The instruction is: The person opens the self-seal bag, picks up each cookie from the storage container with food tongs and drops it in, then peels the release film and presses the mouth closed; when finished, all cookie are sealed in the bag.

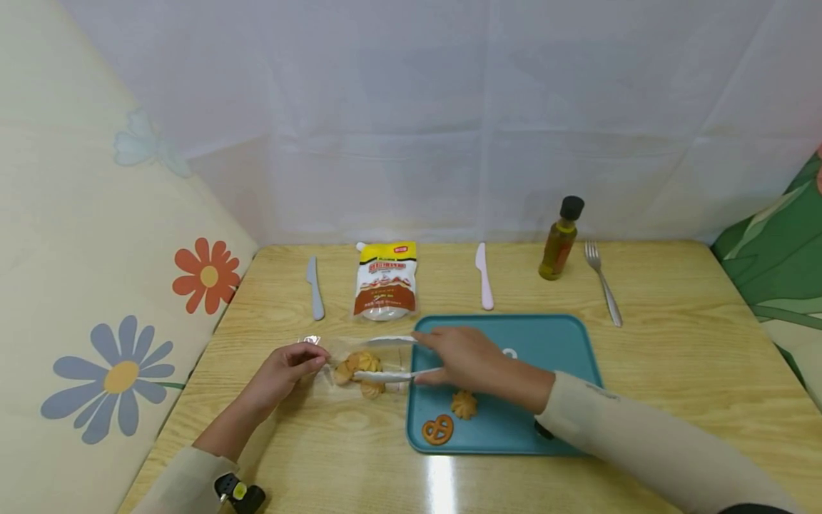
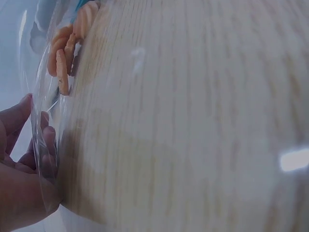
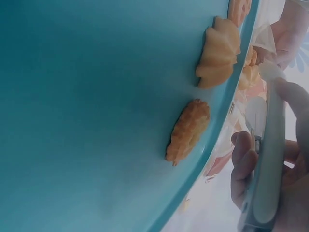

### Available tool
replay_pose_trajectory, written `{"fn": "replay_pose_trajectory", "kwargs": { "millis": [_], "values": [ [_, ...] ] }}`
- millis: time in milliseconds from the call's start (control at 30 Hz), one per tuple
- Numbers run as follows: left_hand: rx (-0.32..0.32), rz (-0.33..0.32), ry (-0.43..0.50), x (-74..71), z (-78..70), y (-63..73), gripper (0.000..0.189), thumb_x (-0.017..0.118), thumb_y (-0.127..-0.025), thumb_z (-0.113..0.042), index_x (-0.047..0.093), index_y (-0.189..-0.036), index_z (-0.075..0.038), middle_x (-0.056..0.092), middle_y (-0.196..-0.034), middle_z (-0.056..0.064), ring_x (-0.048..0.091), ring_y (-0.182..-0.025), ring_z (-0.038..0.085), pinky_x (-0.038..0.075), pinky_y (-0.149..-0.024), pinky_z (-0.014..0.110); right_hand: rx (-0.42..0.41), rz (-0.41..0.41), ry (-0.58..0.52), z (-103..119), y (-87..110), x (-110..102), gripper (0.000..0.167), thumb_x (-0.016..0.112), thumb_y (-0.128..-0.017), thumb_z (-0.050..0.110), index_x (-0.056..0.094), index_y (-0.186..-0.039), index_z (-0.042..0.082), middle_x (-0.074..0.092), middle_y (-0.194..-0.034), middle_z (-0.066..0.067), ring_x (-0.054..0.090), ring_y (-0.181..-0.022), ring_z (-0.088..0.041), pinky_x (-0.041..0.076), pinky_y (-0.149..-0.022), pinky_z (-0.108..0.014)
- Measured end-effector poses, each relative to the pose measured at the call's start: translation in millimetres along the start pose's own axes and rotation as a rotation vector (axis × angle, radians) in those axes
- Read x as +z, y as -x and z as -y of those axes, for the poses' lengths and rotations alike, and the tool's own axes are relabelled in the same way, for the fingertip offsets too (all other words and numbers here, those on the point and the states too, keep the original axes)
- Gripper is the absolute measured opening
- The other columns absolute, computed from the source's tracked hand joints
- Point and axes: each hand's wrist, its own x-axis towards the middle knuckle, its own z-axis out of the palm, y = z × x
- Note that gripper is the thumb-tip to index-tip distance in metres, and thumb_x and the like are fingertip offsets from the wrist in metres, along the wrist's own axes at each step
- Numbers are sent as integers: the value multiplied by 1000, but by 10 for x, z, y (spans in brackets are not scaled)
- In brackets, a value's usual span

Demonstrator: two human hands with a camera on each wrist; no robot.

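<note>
My left hand (image 1: 289,364) pinches the edge of a clear plastic bag (image 1: 394,357) that lies left of the tray. Several golden butter cookies (image 1: 366,363) are inside it. White tongs (image 1: 385,376) are gripped in my right hand (image 1: 469,357), thumb on one arm and fingers on the other, as the right wrist view also shows. Their two arms are spread and reach left over the bag, one tip overlapping the cookies. On the blue tray (image 1: 546,332) are a pretzel (image 1: 438,430), a swirled cookie (image 1: 464,404) and another ridged cookie (image 3: 188,130), hidden under my right arm in the head view.
Along the back of the table stand or lie a grey knife (image 1: 315,289), a yellow, white and brown pouch (image 1: 385,282), a pink knife (image 1: 484,278), a dark-capped bottle (image 1: 557,246) and a fork (image 1: 604,285). A pale curtain (image 1: 385,128) hangs behind.
</note>
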Motion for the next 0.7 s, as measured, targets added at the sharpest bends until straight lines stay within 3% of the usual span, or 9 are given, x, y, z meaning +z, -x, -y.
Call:
{"fn": "replay_pose_trajectory", "kwargs": {
  "millis": [300, 533, 700],
  "values": [
    [4, -3, 4, 6, 18, 3, 25, 63, -104, -11, 68, -117, 9, 67, -110, 0, 57, -100, 5, 48, -83, 22, 7, -42, -33, -96, 162, -52, 73, 76, -91, 51, 55, -149, 12, 69, -129, -9, 67, -111, -25, 55, -88, -44],
    [-14, -3, 8, 12, -1, 8, 25, 63, -104, -12, 68, -118, 8, 66, -113, 5, 56, -98, 7, 48, -81, 23, 9, -75, 13, -196, 330, -50, 72, 77, -90, 51, 58, -147, 11, 71, -118, -6, 67, -99, -20, 55, -79, -40],
    [-19, -4, 7, 13, -5, 9, 25, 62, -104, -12, 68, -119, 8, 66, -113, 5, 56, -100, 7, 48, -82, 23, 35, -93, 3, -254, 461, -63, 73, 78, -89, 50, 58, -147, 11, 71, -122, -5, 68, -105, -21, 56, -84, -42]
  ]
}}
